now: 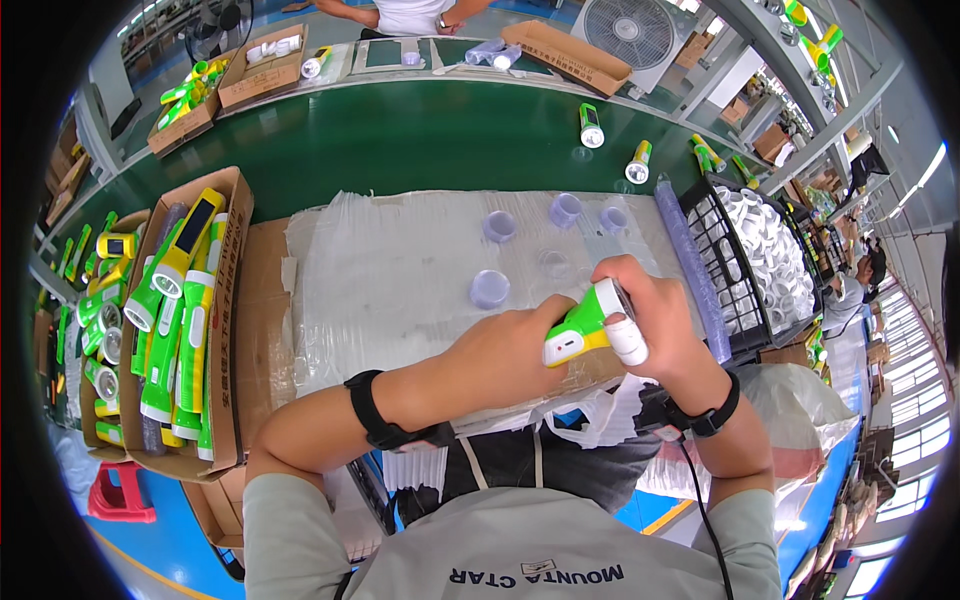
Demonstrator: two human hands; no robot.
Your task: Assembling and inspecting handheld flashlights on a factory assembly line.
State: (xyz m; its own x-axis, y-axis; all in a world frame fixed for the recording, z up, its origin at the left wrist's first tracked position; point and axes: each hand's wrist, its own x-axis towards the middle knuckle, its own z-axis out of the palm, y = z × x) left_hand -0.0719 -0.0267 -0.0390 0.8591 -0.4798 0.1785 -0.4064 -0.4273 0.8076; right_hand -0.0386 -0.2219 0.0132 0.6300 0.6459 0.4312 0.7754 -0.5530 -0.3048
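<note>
Over the front of the work surface I hold a green, yellow and white flashlight [578,330] at a tilt. My left hand [520,345] is wrapped round its handle end. My right hand [660,312] is closed about the white-rimmed head, hiding part of it. A white rounded piece [627,342] shows at my right thumb; whether it is a finger cover or a loose part, I cannot tell. Beyond my hands, several clear plastic rings or caps [489,289] stand on the plastic-covered cardboard [390,270].
A cardboard box [238,260] of flashlights stands at left. To the right is a black crate [715,270] full of white rings [760,250], with a bluish plastic roll [692,270] alongside. Two flashlights [591,127] rest on the green belt [400,150]. A person [405,15] sits across it.
</note>
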